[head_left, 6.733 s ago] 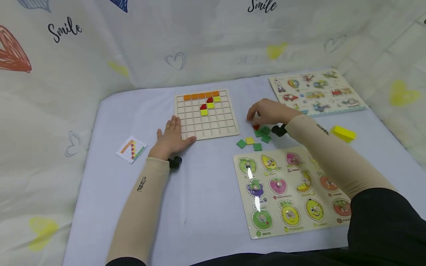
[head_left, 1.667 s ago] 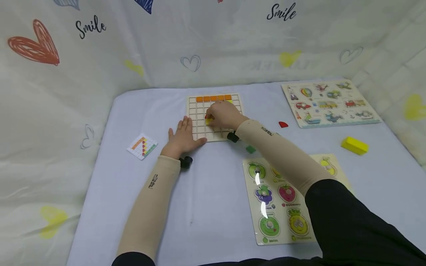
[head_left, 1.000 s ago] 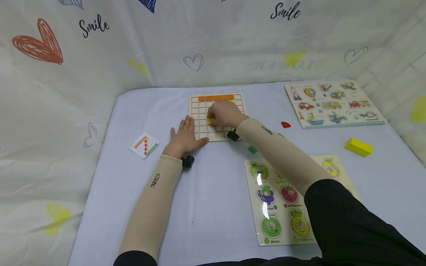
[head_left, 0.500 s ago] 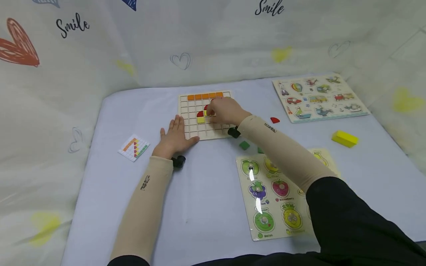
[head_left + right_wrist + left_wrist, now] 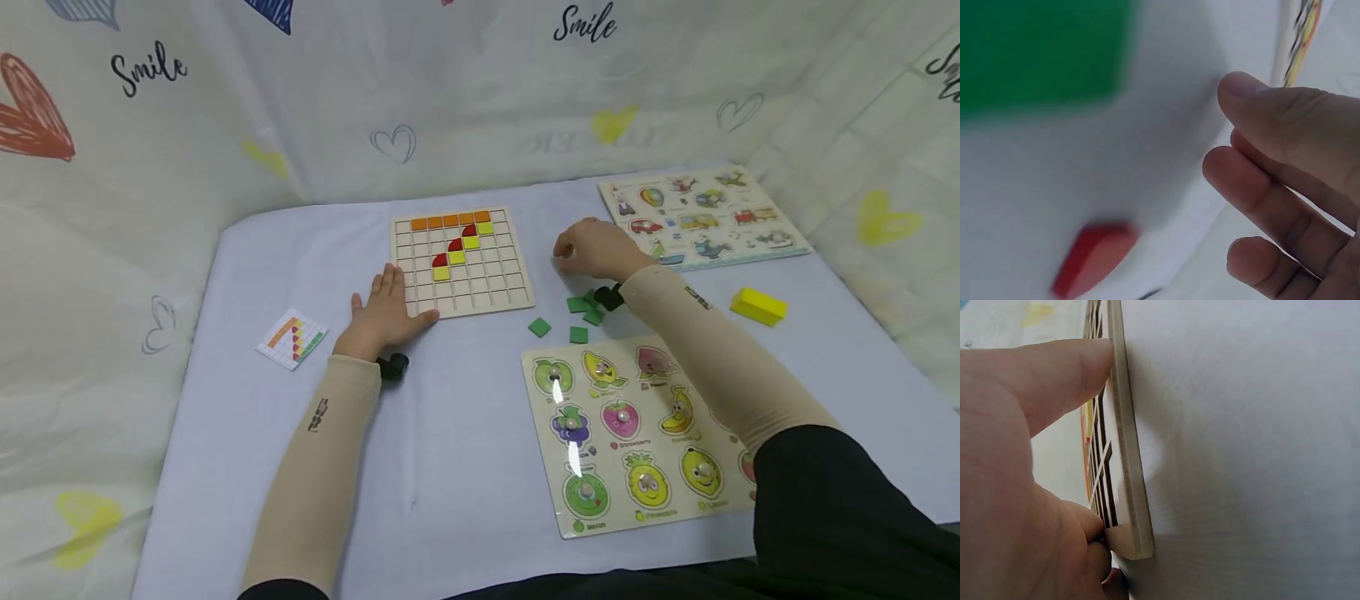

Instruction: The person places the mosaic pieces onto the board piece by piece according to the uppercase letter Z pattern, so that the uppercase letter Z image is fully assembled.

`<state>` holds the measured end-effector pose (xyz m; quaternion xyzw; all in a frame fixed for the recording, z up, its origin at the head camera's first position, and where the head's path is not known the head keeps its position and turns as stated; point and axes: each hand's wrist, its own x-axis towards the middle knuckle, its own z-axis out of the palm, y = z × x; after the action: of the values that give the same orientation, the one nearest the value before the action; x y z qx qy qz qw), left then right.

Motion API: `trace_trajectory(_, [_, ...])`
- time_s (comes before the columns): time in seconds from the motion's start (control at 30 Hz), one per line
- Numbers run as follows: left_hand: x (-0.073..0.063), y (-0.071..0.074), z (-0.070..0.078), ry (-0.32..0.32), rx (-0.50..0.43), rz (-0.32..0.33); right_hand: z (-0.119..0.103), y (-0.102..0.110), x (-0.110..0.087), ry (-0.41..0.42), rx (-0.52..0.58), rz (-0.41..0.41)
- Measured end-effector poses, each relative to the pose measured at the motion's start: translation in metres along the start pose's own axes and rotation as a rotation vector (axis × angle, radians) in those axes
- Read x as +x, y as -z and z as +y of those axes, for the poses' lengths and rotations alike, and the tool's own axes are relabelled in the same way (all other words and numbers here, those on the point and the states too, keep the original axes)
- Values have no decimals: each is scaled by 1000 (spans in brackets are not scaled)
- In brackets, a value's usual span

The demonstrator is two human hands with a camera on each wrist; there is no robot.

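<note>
Red piece [image 5: 1096,257], green tile [image 5: 1038,53] blurred; fruit board [image 5: 660,452] partly behind sleeve [image 5: 735,371].

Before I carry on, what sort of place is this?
Probably a small play or learning corner: a cloth-covered table bearing a grid board and a fruit puzzle, in front of a heart-printed sheet.

Is a table [image 5: 457,475] draped in white. Carries a gridded board [image 5: 480,289] toward the far edge, with a pattern card [image 5: 292,339] to its left. Holds green tiles [image 5: 579,335] right of that board, a red piece [image 5: 1094,259] near one, a fruit puzzle [image 5: 615,467], a yellow block [image 5: 759,307] and a vehicle puzzle [image 5: 750,193] farther right.
</note>
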<state>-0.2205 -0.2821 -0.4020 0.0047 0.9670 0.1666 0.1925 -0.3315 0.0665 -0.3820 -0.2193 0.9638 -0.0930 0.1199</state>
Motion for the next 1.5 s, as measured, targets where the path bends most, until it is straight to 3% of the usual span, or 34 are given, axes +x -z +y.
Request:
trace_trajectory(0.23, [-2,1,0,3,-8,-1,40,2,-21,-86,12,-14])
trace_trajectory(0.43, [-2,1,2,5,-4,-1,61,7,-37,-62,-36,-6])
trace_trajectory(0.8, [0,2,1,2,-21,-5,62,7,-33,-22,-59,-1])
trace_trajectory(1.0, [-2,3,1,4,-18,-1,35,5,-19,24,-23,16])
trace_trajectory(1.23, [-3,2,-2,8,-23,9,-20,2,9,123,1,30])
trace_trajectory(1.5, [1,0,-3,9,-18,32,-83,-7,39,187,27,-45])
